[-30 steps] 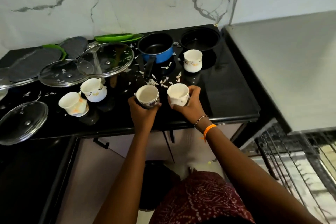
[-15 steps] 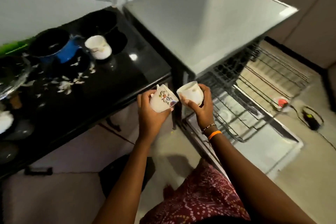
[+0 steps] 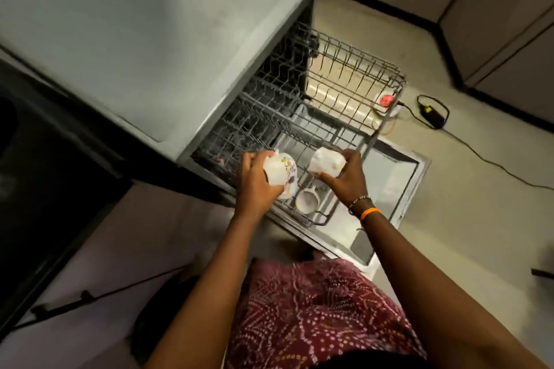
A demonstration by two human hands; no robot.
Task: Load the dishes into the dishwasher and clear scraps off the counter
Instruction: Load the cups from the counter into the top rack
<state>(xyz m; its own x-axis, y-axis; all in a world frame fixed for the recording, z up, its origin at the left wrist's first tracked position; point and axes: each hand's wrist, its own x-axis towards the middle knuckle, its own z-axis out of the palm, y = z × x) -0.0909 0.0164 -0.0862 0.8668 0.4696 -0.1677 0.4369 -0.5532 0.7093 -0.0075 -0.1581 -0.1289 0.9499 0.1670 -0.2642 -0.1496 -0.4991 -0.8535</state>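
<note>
My left hand [image 3: 254, 181] grips a white cup with a flower print [image 3: 280, 174], turned mouth-down over the near corner of the pulled-out wire dishwasher rack [image 3: 353, 69]. Just to its right, my right hand [image 3: 347, 178] holds a plain white cup [image 3: 325, 162], also tipped over, above the same rack. Another white cup [image 3: 306, 202] lies in the rack's near corner between my hands. The open dishwasher door [image 3: 395, 183] lies flat under the rack.
The grey dishwasher top [image 3: 144, 33] fills the upper left. The black counter edge [image 3: 60, 141] runs along the left. A black cable and adapter [image 3: 431, 112] lie on the floor past the rack. Cabinet doors [image 3: 494, 9] stand at the far right.
Both hands lifted the two cups off the black counter and carried them right and down to the dishwasher rack, tipping them over. My view swung from the counter to the rack.
</note>
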